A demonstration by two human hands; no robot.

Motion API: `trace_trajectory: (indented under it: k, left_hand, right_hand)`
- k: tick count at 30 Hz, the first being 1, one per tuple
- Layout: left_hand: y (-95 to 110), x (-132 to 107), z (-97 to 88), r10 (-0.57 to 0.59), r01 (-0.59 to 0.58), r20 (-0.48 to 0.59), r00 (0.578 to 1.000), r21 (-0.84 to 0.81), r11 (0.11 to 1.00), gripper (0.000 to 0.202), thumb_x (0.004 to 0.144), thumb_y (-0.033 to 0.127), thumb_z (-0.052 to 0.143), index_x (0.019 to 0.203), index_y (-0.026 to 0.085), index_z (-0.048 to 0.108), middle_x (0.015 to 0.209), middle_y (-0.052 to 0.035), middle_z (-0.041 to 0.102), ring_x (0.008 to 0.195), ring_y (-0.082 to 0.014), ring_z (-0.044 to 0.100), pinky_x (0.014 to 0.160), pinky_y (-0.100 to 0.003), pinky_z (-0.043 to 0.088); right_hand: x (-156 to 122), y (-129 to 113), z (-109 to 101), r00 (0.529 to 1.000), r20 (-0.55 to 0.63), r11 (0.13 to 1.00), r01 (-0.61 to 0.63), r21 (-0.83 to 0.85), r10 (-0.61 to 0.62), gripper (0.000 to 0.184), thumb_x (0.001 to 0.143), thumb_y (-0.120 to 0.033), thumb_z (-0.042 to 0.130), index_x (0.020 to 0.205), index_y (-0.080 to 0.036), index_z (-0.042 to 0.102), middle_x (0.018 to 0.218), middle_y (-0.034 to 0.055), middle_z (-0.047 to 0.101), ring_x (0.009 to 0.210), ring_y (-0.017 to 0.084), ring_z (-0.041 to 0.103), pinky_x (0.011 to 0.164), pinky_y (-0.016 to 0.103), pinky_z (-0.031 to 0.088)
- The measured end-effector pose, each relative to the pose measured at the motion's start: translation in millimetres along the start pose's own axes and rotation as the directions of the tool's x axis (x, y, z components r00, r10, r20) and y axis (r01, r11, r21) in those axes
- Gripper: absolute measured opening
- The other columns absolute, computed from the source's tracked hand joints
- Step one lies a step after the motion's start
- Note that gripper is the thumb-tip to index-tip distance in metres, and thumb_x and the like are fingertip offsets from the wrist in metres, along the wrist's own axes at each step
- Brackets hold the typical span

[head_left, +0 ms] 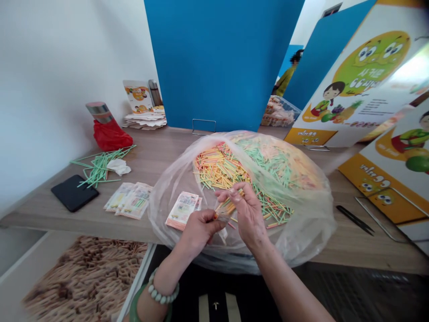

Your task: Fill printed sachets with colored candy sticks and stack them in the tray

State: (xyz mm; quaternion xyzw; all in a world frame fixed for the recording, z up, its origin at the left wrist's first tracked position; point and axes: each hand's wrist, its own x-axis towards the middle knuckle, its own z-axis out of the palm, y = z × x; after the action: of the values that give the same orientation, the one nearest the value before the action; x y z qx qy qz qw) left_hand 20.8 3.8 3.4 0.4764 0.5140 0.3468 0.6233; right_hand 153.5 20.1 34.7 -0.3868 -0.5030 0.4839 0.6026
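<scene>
A big clear plastic bag (311,214) lies on the wooden table (157,156), full of thin coloured sticks (234,170) in yellow, green and orange. Over its near edge my left hand (199,228) pinches a small clear packet (223,218). My right hand (246,208) is closed on a small bunch of sticks whose ends point into that packet. A printed packet (182,209) rests against the bag just left of my left hand.
Filled printed packets (129,200) lie left of the bag, with a black pad (74,192), loose green sticks (98,165), a red bag (110,134) and a paper stack (145,118). A blue divider (221,62), printed boards (362,80) and a black tool (355,219) stand around. A person is behind the divider.
</scene>
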Motion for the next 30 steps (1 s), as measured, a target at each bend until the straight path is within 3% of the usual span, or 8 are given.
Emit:
trace_trajectory:
  k: [5,10,14,16,20,26,28,30]
  left_hand:
    - [2.8,-0.8,-1.0,-0.047,0.050,0.039,0.998,-0.065,0.997,0.041,0.057,0.056,0.076,0.063,0.017,0.061,0.037,0.0077,0.041,0.030,-0.0077,0.033,0.033,-0.022,0.022]
    - [-2.6,1.4,-6.1,-0.042,0.046,0.065,0.997,-0.063,0.997,0.046,0.058,0.060,0.077,0.060,0.017,0.060,0.036,0.0062,0.042,0.030,-0.0073,0.034,0.033,-0.021,0.020]
    - [-8.2,3.5,-7.2,-0.043,0.047,0.059,0.997,-0.070,0.996,0.048,0.058,0.062,0.080,0.061,0.017,0.061,0.039,0.0065,0.043,0.031,-0.0081,0.035,0.035,-0.022,0.022]
    - [-6.7,5.6,-4.7,0.025,-0.019,0.068,0.997,-0.080,0.997,0.048,0.060,0.061,0.080,0.064,0.016,0.065,0.045,0.0046,0.047,0.037,-0.0084,0.039,0.039,-0.023,0.027]
    - [4.7,12.4,5.6,0.278,-0.271,0.046,0.960,-0.113,0.956,0.045,0.066,0.059,0.080,0.071,0.014,0.074,0.077,-0.0040,0.063,0.071,-0.0156,0.057,0.063,-0.026,0.044]
    - [6.2,24.2,21.4,0.141,-0.083,0.098,0.985,-0.448,0.890,0.043,0.072,0.055,0.079,0.086,0.014,0.074,0.077,-0.0030,0.067,0.071,-0.0148,0.059,0.068,-0.026,0.046]
    - [1.9,26.5,24.6,0.112,-0.041,0.096,0.989,-0.549,0.835,0.044,0.070,0.052,0.082,0.091,0.014,0.073,0.079,-0.0035,0.069,0.072,-0.0149,0.060,0.071,-0.026,0.046]
    - [-1.7,27.0,26.9,0.085,-0.013,0.088,0.992,-0.615,0.788,0.045,0.068,0.050,0.085,0.092,0.015,0.073,0.079,-0.0037,0.070,0.072,-0.0152,0.061,0.072,-0.027,0.048]
  right_hand:
    - [-3.1,5.0,-8.7,0.998,-0.006,0.993,-0.062,-0.100,0.061,0.020,0.094,-0.042,0.055,0.085,-0.025,0.052,0.082,-0.0008,0.074,0.073,0.018,0.065,0.078,0.033,0.048]
    - [-1.5,5.1,-16.8,0.991,0.100,0.982,-0.073,-0.174,0.091,0.020,0.094,-0.041,0.055,0.084,-0.024,0.055,0.082,0.0002,0.072,0.088,0.019,0.064,0.085,0.032,0.046]
    - [-2.0,10.3,-20.3,0.948,0.204,0.948,-0.188,-0.256,0.244,0.023,0.091,-0.044,0.055,0.082,-0.023,0.057,0.090,0.0011,0.071,0.070,0.016,0.057,0.062,0.027,0.042]
    - [-1.6,13.0,-19.0,0.927,0.239,0.942,-0.231,-0.244,0.289,0.024,0.088,-0.044,0.057,0.079,-0.023,0.055,0.091,0.0017,0.071,0.072,0.016,0.058,0.061,0.027,0.042]
    - [5.1,14.1,-16.6,0.933,0.263,0.953,-0.182,-0.244,0.245,0.023,0.088,-0.043,0.057,0.078,-0.022,0.058,0.093,0.0030,0.072,0.089,0.021,0.064,0.075,0.031,0.046]
    - [14.6,4.8,-27.0,0.968,0.204,0.955,-0.081,-0.285,0.143,0.028,0.093,-0.047,0.052,0.101,-0.023,0.064,0.111,0.0051,0.071,0.107,0.022,0.062,0.093,0.034,0.045]
    - [12.4,5.4,-31.0,0.979,0.149,0.973,-0.109,-0.203,0.141,0.030,0.092,-0.047,0.055,0.110,-0.024,0.063,0.112,0.0044,0.070,0.106,0.022,0.062,0.090,0.033,0.047]
    - [8.8,10.1,-34.1,0.981,0.085,0.978,-0.160,-0.134,0.172,0.028,0.088,-0.044,0.061,0.107,-0.024,0.065,0.103,0.0032,0.071,0.095,0.021,0.064,0.082,0.031,0.049]
